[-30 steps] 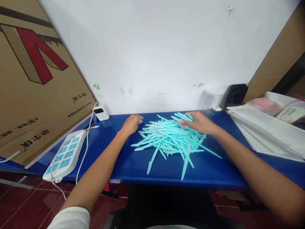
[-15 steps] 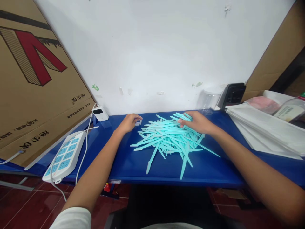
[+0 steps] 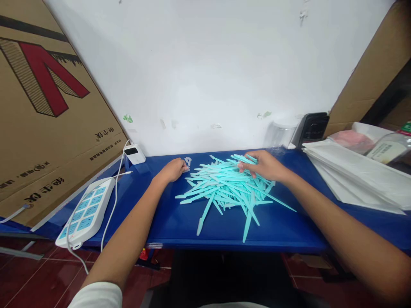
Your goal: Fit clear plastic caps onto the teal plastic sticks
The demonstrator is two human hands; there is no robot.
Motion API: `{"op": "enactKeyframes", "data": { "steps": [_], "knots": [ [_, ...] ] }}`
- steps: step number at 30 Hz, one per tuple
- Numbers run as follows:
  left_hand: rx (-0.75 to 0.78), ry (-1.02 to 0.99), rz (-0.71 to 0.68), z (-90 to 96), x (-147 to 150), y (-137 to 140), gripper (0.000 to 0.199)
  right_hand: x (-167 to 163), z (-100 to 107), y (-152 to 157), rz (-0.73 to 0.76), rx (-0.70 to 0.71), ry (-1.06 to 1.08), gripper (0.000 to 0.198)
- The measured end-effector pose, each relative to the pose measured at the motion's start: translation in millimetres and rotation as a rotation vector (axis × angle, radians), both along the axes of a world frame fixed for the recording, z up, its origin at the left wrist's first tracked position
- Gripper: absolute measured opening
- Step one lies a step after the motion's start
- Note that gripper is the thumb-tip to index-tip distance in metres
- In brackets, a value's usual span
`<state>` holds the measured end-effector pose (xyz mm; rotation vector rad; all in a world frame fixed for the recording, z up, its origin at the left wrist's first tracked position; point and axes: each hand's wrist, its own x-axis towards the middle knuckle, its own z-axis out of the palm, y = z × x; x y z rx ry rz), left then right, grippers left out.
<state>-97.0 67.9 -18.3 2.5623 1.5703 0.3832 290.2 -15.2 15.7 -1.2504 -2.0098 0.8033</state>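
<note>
A loose heap of slim turquoise eyebrow razors with paler, capped-looking ends lies on the blue table. My right hand is at the heap's far right side, its fingers closed round several of the razors. Left of the heap, my left hand rests low over the table with its fingers drawn together. Whatever its fingertips may pinch is hidden. Small translucent plastic pieces lie just beyond those fingertips, apart from the heap.
On the left are a white power strip, a cable and a small white device by a large cardboard box. At the right stand a clear jar, a black object and stacked white sheets. A white wall closes the back.
My left hand has drawn its fingers in and shifted slightly nearer, leaving the translucent pieces beyond its fingertips. My right hand stays at the heap with its razors.
</note>
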Motion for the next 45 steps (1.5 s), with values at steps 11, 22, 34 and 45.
{"op": "enactKeyframes", "data": {
  "steps": [11,22,34,45],
  "knots": [
    [-0.076,-0.372,0.014,5.0,21,-15,0.026,-3,3,-3,-0.018,0.0,-0.015,0.045],
    [-0.227,-0.802,-0.242,6.6,79,-50,0.039,-7,10,-10,0.07,-0.03,-0.031,0.044],
    [-0.208,-0.755,-0.243,14.2,87,-65,0.035,-7,6,-9,0.164,-0.032,-0.074,0.049],
    [-0.185,-0.877,-0.218,15.8,91,-69,0.036,-8,12,-13,0.136,-0.047,-0.081,0.047]
  ]
}}
